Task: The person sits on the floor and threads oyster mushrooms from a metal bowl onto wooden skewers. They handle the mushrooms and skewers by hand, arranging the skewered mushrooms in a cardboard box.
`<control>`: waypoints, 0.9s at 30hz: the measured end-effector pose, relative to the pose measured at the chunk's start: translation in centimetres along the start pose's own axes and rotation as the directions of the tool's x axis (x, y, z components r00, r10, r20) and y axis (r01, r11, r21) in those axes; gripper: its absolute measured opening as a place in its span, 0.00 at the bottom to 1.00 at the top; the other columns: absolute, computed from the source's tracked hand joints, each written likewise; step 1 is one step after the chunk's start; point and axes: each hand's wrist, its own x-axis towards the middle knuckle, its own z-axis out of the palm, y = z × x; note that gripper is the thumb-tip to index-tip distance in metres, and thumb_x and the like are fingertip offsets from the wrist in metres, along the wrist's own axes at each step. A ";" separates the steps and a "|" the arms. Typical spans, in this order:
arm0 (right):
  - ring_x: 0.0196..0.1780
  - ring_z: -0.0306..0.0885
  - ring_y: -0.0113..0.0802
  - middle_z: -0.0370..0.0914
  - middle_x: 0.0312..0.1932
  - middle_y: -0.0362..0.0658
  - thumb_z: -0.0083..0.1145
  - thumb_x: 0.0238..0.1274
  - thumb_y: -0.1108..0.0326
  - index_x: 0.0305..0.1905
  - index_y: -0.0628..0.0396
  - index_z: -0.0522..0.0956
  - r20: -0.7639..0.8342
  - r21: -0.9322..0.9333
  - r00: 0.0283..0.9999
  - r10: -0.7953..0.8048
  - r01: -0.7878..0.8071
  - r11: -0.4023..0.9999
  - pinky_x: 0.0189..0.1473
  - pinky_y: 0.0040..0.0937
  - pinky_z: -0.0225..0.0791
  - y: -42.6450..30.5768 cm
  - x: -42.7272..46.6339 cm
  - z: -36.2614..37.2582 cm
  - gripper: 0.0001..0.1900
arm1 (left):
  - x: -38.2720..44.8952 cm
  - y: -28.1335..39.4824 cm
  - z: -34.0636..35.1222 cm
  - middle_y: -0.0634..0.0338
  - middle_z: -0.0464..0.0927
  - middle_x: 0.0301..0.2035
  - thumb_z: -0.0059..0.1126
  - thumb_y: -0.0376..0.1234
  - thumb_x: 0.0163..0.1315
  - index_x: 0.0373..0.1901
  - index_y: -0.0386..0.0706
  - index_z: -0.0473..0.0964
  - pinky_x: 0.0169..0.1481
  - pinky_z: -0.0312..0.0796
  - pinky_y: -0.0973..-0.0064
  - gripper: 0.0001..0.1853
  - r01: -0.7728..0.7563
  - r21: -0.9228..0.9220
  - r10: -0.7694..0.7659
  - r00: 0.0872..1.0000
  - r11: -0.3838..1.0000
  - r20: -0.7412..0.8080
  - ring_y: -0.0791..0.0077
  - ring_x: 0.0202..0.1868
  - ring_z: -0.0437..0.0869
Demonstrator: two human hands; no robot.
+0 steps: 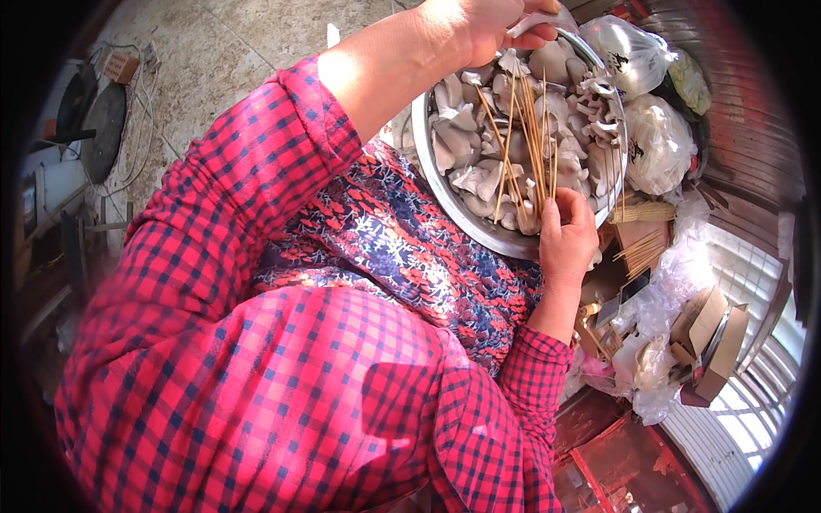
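Observation:
A round metal basin [449, 211] full of grey oyster mushrooms [458, 138] stands before me. Several thin bamboo skewers [531, 131] lie over the mushrooms, fanned out. My left hand [494, 29] is above the basin's far edge, its fingers closed on a pale piece of oyster mushroom [544, 20]; part of this hand is cut off by the picture's top. At the near right rim, my right hand [569, 227] pinches the lower end of a skewer between thumb and fingers; how many it holds cannot be told.
Clear plastic bags [659, 144] with pale contents sit right of the basin. Beyond its lower right are more skewers [644, 251], a straw-coloured bundle [641, 212], crumpled plastic film [683, 263] and an open cardboard box [721, 346]. A brick [120, 67], cable and dark round lid [104, 134] lie far left.

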 end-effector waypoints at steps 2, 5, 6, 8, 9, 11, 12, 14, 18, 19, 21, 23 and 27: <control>0.36 0.80 0.39 0.81 0.34 0.44 0.65 0.60 0.69 0.41 0.55 0.82 -0.033 -0.035 0.999 -0.032 0.031 0.999 0.41 0.36 0.75 0.0 -0.1 -0.1 0.06 | 0.3 -0.6 -0.1 0.61 0.80 0.27 0.57 0.28 0.64 0.32 0.41 0.79 0.32 0.74 0.75 0.03 0.020 0.011 -0.020 1.000 1.000 -0.008 0.75 0.26 0.80; 0.35 0.80 0.39 0.80 0.33 0.44 0.65 0.60 0.68 0.38 0.55 0.82 -0.030 -0.017 0.999 0.014 -0.014 1.000 0.40 0.37 0.74 -0.3 -0.3 -0.1 0.05 | 0.0 -1.2 0.5 0.62 0.80 0.28 0.59 0.28 0.62 0.34 0.42 0.79 0.33 0.74 0.73 0.01 0.052 0.034 -0.050 0.998 0.998 -0.043 0.75 0.28 0.80; 0.35 0.80 0.39 0.80 0.32 0.44 0.66 0.60 0.68 0.38 0.55 0.82 -0.024 -0.023 0.999 0.022 -0.022 0.999 0.40 0.37 0.74 -0.3 -0.3 0.1 0.05 | -0.3 -1.4 0.8 0.62 0.80 0.28 0.59 0.28 0.62 0.34 0.42 0.79 0.34 0.75 0.73 0.01 0.062 0.042 -0.060 0.996 0.997 -0.060 0.74 0.28 0.80; 0.34 0.80 0.38 0.80 0.31 0.44 0.66 0.60 0.67 0.37 0.55 0.82 -0.004 -0.027 0.999 0.050 -0.050 0.998 0.39 0.36 0.74 -0.2 -0.3 0.2 0.05 | -0.4 -1.9 0.8 0.62 0.80 0.28 0.59 0.28 0.62 0.36 0.43 0.79 0.34 0.75 0.72 0.03 0.057 0.072 -0.054 0.998 0.996 -0.038 0.74 0.28 0.80; 0.34 0.80 0.37 0.80 0.31 0.43 0.67 0.60 0.67 0.36 0.56 0.82 0.010 -0.024 0.998 0.069 -0.068 0.997 0.39 0.35 0.74 -0.2 -0.4 0.2 0.05 | -0.5 -2.1 0.8 0.62 0.80 0.28 0.60 0.29 0.62 0.37 0.43 0.79 0.34 0.75 0.72 0.03 0.053 0.088 -0.051 0.998 0.995 -0.028 0.73 0.28 0.80; 0.33 0.80 0.35 0.80 0.30 0.43 0.67 0.60 0.67 0.36 0.57 0.83 0.016 0.033 0.994 0.104 -0.104 0.994 0.39 0.33 0.74 0.0 -0.4 0.2 0.05 | -0.6 -2.4 0.7 0.62 0.80 0.28 0.59 0.29 0.62 0.37 0.42 0.79 0.35 0.75 0.72 0.04 0.064 0.084 -0.066 0.998 0.994 0.020 0.72 0.28 0.81; 0.32 0.79 0.34 0.80 0.30 0.43 0.67 0.61 0.67 0.37 0.57 0.83 0.007 0.086 0.993 0.122 -0.122 0.989 0.38 0.32 0.74 0.3 -0.4 0.2 0.06 | -0.6 -2.6 0.7 0.61 0.80 0.28 0.59 0.29 0.62 0.37 0.41 0.80 0.35 0.75 0.72 0.04 0.070 0.081 -0.074 0.996 0.994 0.046 0.72 0.29 0.81; 0.32 0.79 0.31 0.80 0.30 0.42 0.67 0.62 0.67 0.38 0.58 0.83 -0.033 0.144 0.989 0.144 -0.138 0.980 0.38 0.29 0.73 0.5 -0.2 -0.1 0.06 | 0.0 -3.7 0.4 0.59 0.82 0.33 0.64 0.29 0.62 0.46 0.38 0.78 0.38 0.79 0.74 0.12 0.061 0.182 -0.080 0.992 0.981 0.099 0.70 0.34 0.85; 0.34 0.77 0.27 0.80 0.31 0.41 0.65 0.65 0.68 0.41 0.60 0.84 -0.149 0.234 0.979 0.137 -0.100 0.967 0.38 0.26 0.71 -0.1 0.7 -1.2 0.06 | -0.6 -5.6 0.8 0.53 0.83 0.35 0.66 0.26 0.60 0.46 0.34 0.76 0.39 0.83 0.72 0.14 0.066 0.191 -0.070 0.997 0.979 0.015 0.66 0.35 0.88; 0.34 0.77 0.26 0.80 0.31 0.41 0.65 0.66 0.68 0.41 0.60 0.83 -0.186 0.273 0.974 0.133 -0.079 0.959 0.38 0.25 0.71 -0.3 0.9 -1.2 0.06 | -0.8 -5.8 1.0 0.52 0.83 0.35 0.66 0.26 0.60 0.46 0.33 0.75 0.39 0.83 0.71 0.14 0.079 0.189 -0.078 0.997 0.979 -0.013 0.66 0.35 0.88; 0.34 0.77 0.27 0.80 0.32 0.41 0.64 0.67 0.69 0.42 0.60 0.83 -0.132 0.369 0.981 0.145 -0.087 0.925 0.39 0.25 0.71 -1.0 1.1 -1.5 0.06 | -1.5 -5.6 1.2 0.53 0.82 0.37 0.65 0.25 0.61 0.48 0.34 0.74 0.42 0.82 0.71 0.14 0.104 0.190 -0.094 0.994 0.976 -0.062 0.65 0.38 0.88; 0.34 0.77 0.27 0.80 0.32 0.41 0.63 0.67 0.70 0.43 0.60 0.82 -0.078 0.408 0.993 0.087 -0.048 0.912 0.39 0.25 0.71 -2.5 1.2 -1.7 0.05 | -2.3 -4.8 1.7 0.57 0.80 0.40 0.62 0.27 0.65 0.52 0.36 0.73 0.48 0.80 0.72 0.15 0.165 0.196 -0.144 0.983 0.967 -0.118 0.66 0.42 0.87; 0.35 0.77 0.27 0.81 0.32 0.41 0.61 0.68 0.72 0.43 0.60 0.82 -0.017 0.432 1.000 -0.026 0.030 0.901 0.40 0.25 0.71 -4.3 1.3 -1.1 0.04 | -2.6 -4.7 1.7 0.54 0.80 0.42 0.63 0.26 0.64 0.51 0.34 0.73 0.53 0.82 0.68 0.15 0.201 0.158 -0.184 0.977 0.967 -0.112 0.63 0.43 0.87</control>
